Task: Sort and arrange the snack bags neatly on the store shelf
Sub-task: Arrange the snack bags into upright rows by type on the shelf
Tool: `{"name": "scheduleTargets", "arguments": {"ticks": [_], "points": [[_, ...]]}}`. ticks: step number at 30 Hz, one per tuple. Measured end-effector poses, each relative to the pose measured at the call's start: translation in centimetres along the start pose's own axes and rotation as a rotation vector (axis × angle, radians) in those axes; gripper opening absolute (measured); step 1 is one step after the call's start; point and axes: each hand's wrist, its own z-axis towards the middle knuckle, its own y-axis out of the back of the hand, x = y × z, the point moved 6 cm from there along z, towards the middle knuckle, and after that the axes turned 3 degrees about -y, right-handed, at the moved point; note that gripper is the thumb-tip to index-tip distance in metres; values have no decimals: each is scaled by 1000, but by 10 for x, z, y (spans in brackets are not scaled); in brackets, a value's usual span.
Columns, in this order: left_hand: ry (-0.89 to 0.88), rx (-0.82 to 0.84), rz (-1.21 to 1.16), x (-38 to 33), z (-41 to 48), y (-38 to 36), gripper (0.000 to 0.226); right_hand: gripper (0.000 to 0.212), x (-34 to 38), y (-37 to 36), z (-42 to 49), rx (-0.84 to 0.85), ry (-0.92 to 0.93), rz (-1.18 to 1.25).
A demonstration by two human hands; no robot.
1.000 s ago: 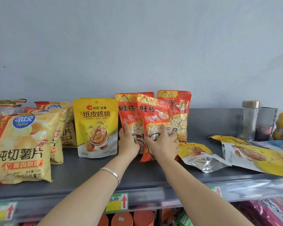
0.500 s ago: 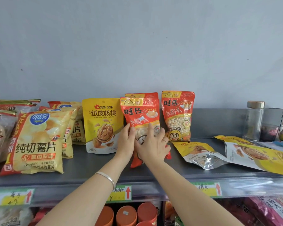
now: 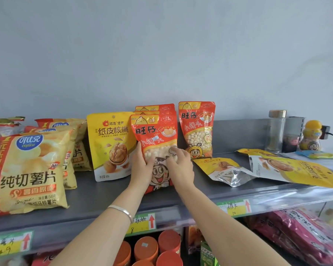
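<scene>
Both arms reach out to the shelf [image 3: 104, 194]. The left hand [image 3: 142, 169] and right hand [image 3: 181, 167] hold the front red bag [image 3: 154, 131] by its sides, fingers bent round it.

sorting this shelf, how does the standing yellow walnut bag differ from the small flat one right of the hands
The standing walnut bag is upright, front facing out; the flat walnut bag lies on its back. The standing walnut bag's base is hidden; the flat walnut bag's silver base shows. Both are yellow, picturing walnuts.
</scene>
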Motion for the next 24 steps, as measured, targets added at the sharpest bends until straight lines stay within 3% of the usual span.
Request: {"name": "scheduleTargets", "arguments": {"ticks": [2,5,8,11,14,18,24], "points": [[-122,-80,262,-7,-2,5,55,46,-4,0,0,-12,-19,5],[-192,-62,522,-11,-6,3,37,47,-1,1,-1,-20,24,-83],[-203,-78,658,-12,-9,6,31,49,8,13,5,-71,140,-218],[-351,-85,710,-27,-6,3,28,47,15,40,23,-145,212,-333],[-489,-19,697,-49,-2,-14,28,47,13,69,48,-204,157,-416],[-489,124,541,-73,10,-52,32,57,-5,93,84,-149,28,-415],[-192,295,287,-75,43,-127,53,60,-46,114,141,-22,-85,-370]]}}
